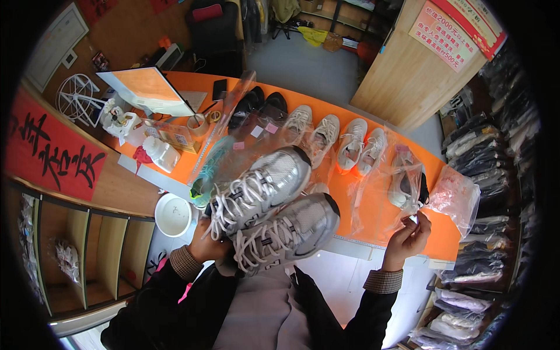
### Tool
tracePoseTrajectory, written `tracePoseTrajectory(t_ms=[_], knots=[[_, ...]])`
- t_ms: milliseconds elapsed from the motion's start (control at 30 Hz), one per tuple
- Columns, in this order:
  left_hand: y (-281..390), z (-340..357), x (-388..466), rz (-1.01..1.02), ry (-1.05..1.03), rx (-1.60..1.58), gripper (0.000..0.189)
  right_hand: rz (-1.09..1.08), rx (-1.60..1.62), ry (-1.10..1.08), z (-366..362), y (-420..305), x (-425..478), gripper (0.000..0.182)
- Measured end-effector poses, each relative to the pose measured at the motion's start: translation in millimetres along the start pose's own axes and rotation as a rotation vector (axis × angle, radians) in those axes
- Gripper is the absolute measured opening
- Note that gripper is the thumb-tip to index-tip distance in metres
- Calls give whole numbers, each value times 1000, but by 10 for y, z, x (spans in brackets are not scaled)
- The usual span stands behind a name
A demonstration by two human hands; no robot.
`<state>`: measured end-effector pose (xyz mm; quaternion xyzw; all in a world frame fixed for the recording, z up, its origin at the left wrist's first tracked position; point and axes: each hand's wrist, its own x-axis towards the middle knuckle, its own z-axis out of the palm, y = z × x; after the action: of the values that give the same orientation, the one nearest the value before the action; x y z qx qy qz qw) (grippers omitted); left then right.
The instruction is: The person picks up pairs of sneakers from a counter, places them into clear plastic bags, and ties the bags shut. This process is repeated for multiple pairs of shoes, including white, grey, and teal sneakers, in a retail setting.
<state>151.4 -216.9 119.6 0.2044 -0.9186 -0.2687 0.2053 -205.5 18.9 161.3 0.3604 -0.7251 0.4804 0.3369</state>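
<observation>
My left hand grips a pair of silver mesh sneakers with white laces by the heel end. The upper sneaker and the lower sneaker lie side by side, toes pointing right, held above the front edge of the orange counter. At the right, my right hand pinches a small white piece between thumb and fingertips; what it is cannot be made out. Just beyond these fingers, clear plastic partly covers a grey and black shoe.
Along the counter stand black shoes, white sneakers and teal shoes in plastic. A monitor, tape roll and white bottle are left. A white bucket stands below; bagged garments line the right.
</observation>
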Motion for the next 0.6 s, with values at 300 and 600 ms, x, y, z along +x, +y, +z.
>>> tracePoseTrajectory(t_ms=[300,600], knots=[[-408,-524,-907,-467,372,249,31,-13,-274,-534,862,1090,-414,3],[-968,-467,-1056,-644,331,164,38,149,-303,-565,1036,-60,-508,47]])
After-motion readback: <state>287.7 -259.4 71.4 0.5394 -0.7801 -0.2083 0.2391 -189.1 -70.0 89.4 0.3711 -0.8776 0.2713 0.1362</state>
